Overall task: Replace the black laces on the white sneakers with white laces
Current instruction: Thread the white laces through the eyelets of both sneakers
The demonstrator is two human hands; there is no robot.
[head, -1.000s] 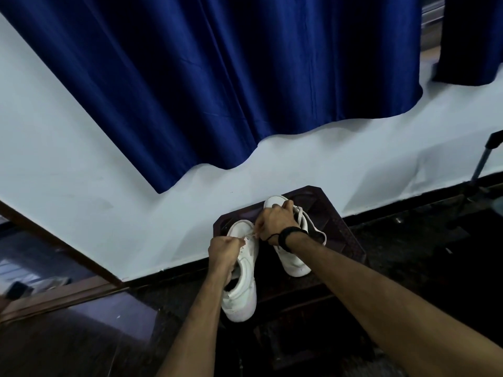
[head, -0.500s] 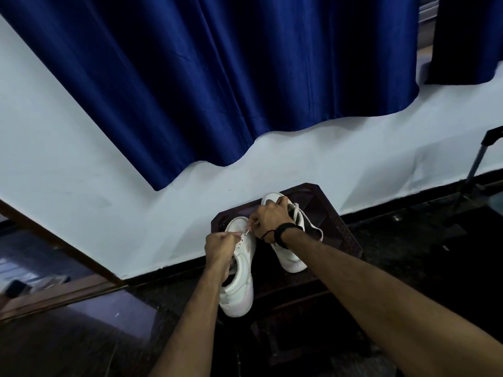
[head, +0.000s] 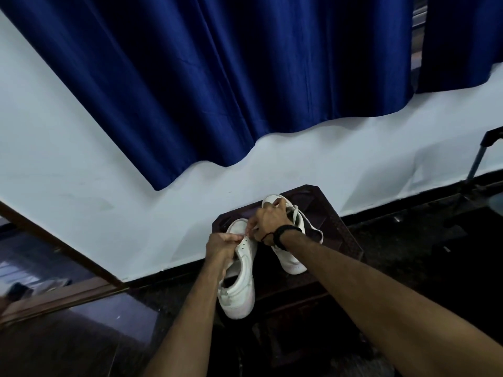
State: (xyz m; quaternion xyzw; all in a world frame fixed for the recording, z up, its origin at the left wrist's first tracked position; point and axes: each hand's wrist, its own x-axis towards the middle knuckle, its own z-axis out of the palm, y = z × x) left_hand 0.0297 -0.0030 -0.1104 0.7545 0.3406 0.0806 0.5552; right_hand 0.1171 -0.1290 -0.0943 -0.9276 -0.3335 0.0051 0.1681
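The person is leaning over a small dark table (head: 337,229) pushed against the wall (head: 81,170), working at the toe end of the nearer white sneaker (head: 241,278), which is lying on the table's left side with its heel pointing back toward them; the second sneaker (head: 292,261) is sitting just beside it to the right, with a white lace (head: 306,223) already looping loosely out of it. The left hand (head: 220,244) is curling its fingers in at the sneaker's eyelet row, apparently pinching the flap there, though what sits between the fingertips is too small to tell, while the right hand (head: 269,220) is pinching what looks like a thin white lace end just above the same eyelets. That lace is looking soft, light and floppy, so it is probably best held close to its stiff tip for threading; the sneaker itself seems light but firm enough to be steadied by its side flap. Room is getting tight: the heel is hanging near the table's front edge, the wall is closing off the far side, and a blue curtain (head: 217,77) is hanging well above, so the open space for pulling lace through is lying up and toward the person
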